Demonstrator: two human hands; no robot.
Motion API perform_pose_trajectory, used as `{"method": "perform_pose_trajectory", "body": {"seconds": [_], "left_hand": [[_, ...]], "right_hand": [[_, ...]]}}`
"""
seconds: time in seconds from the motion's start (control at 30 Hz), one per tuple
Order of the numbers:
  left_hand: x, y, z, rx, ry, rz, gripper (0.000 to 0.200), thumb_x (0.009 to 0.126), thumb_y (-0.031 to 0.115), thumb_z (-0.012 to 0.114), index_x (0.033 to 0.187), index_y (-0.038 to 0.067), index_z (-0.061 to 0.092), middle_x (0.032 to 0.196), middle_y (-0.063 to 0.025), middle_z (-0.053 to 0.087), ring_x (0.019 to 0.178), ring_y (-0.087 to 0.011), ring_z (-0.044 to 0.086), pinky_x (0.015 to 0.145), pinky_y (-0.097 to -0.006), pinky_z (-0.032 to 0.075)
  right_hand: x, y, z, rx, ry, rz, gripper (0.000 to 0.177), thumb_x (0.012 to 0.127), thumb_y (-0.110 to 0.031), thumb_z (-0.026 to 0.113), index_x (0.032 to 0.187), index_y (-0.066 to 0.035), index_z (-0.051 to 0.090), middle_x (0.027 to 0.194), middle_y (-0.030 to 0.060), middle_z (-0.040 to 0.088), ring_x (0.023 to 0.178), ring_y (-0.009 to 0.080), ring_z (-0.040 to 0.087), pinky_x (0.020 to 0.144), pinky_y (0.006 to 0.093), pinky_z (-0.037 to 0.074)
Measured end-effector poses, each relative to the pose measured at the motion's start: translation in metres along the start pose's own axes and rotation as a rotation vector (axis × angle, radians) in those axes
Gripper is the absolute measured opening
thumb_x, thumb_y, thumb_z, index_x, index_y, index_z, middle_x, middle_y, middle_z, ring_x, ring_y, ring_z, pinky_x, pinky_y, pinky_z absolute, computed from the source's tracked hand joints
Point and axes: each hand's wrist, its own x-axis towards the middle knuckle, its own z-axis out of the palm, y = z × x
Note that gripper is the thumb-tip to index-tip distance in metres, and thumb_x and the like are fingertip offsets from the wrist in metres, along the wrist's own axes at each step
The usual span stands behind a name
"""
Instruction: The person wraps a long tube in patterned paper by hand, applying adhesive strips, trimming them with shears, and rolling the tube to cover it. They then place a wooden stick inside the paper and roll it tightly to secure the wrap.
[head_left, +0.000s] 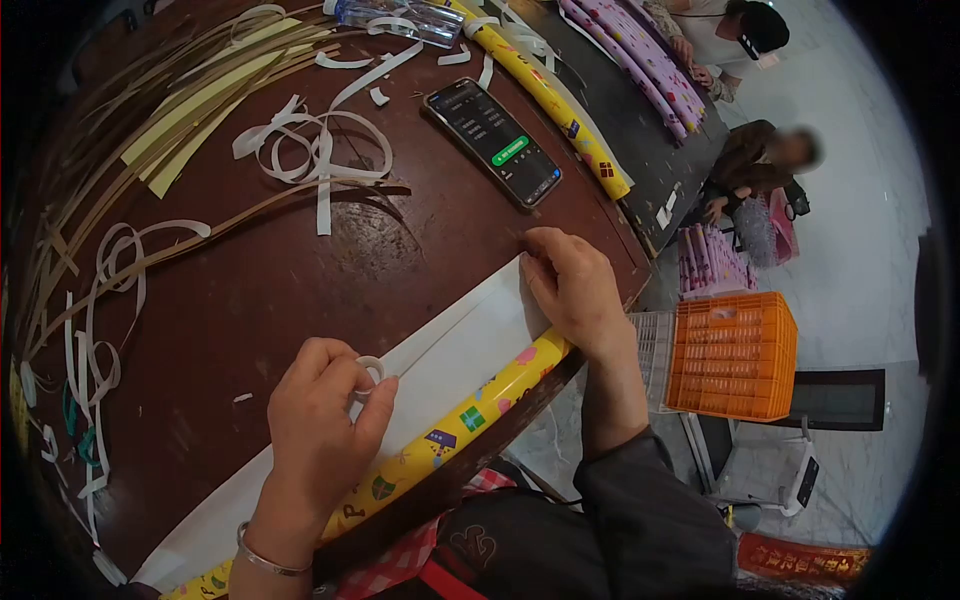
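Observation:
A sheet of yellow patterned wrapping paper (470, 412) lies partly rolled along the table's near edge, its white underside facing up. My left hand (325, 410) is closed on a small white roll of tape (371, 368), pinched between thumb and fingers above the white side. A thin line, perhaps a tape strip, runs along the sheet's far edge toward my right hand. My right hand (580, 290) grips the sheet's right end, thumb and fingers together at its far corner. The roll's printed face curves below both hands.
On the brown table (290, 270) are a lit phone (492, 142), curled white strips (325, 150), brown strips (100, 170), a plastic bottle (400, 20) and another yellow roll (550, 100). An orange crate (735, 355) stands right; two people sit beyond, near purple rolls (640, 60).

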Motion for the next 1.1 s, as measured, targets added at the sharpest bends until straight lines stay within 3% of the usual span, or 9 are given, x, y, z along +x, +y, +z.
{"method": "perform_pose_trajectory", "body": {"seconds": [0.1,0.33,0.53,0.73,0.83,0.9,1.1], "left_hand": [[0.000,-0.001,0.000,-0.004,0.002,0.006,0.019,0.079,0.011,0.075,0.073,0.003,0.059,0.086,-0.0095,0.057,0.068,-0.0245,0.061,0.060,-0.0348,0.050],[0.000,-0.002,0.001,-0.022,0.015,-0.005,0.019,0.079,0.012,0.075,0.074,0.003,0.059,0.086,-0.0096,0.057,0.068,-0.0244,0.061,0.060,-0.0348,0.050],[0.000,0.001,-0.001,-0.019,0.000,-0.014,0.019,0.080,0.014,0.074,0.074,0.003,0.060,0.087,-0.0094,0.058,0.069,-0.0246,0.062,0.061,-0.0353,0.050],[-0.001,0.000,-0.002,-0.021,-0.012,-0.008,0.019,0.080,0.014,0.074,0.075,0.002,0.060,0.087,-0.0095,0.059,0.070,-0.0248,0.062,0.062,-0.0360,0.050],[-0.001,0.000,-0.002,-0.034,-0.019,-0.006,0.019,0.081,0.015,0.074,0.075,0.002,0.061,0.087,-0.0095,0.059,0.070,-0.0248,0.063,0.062,-0.0360,0.050],[-0.001,-0.001,-0.002,-0.035,-0.013,0.001,0.019,0.081,0.015,0.074,0.076,0.001,0.061,0.087,-0.0097,0.059,0.070,-0.0249,0.063,0.063,-0.0360,0.050],[-0.001,0.002,-0.003,-0.031,-0.010,0.007,0.019,0.082,0.015,0.073,0.076,0.000,0.063,0.088,-0.0103,0.060,0.070,-0.0252,0.064,0.064,-0.0360,0.051]], "right_hand": [[-0.001,0.001,0.002,0.055,0.002,0.051,0.024,0.083,-0.009,0.062,0.107,-0.002,0.060,0.084,0.0157,0.065,0.085,0.0353,0.064,0.076,0.0451,0.052],[-0.005,0.006,0.003,0.099,-0.030,0.118,0.027,0.080,-0.009,0.062,0.106,-0.003,0.059,0.083,0.0152,0.065,0.084,0.0350,0.064,0.076,0.0447,0.052],[-0.006,0.003,0.002,0.023,0.038,0.073,0.021,0.079,-0.010,0.064,0.098,-0.001,0.060,0.085,0.0146,0.065,0.084,0.0336,0.065,0.074,0.0434,0.052],[-0.003,-0.006,-0.002,-0.155,0.206,-0.128,0.012,0.077,-0.011,0.069,0.084,-0.004,0.063,0.083,0.0111,0.064,0.078,0.0293,0.062,0.066,0.0395,0.051],[-0.004,-0.006,-0.003,-0.179,0.270,-0.277,0.009,0.077,-0.010,0.070,0.082,-0.006,0.064,0.083,0.0082,0.064,0.075,0.0272,0.060,0.067,0.0391,0.050],[-0.006,-0.009,-0.007,-0.144,0.162,-0.379,0.011,0.077,-0.005,0.073,0.083,-0.003,0.065,0.086,0.0097,0.066,0.079,0.0288,0.062,0.070,0.0403,0.051],[-0.018,-0.018,-0.007,-0.076,0.081,-0.375,0.014,0.081,-0.006,0.071,0.093,-0.002,0.068,0.097,0.0129,0.070,0.092,0.0313,0.067,0.084,0.0433,0.053]]}}
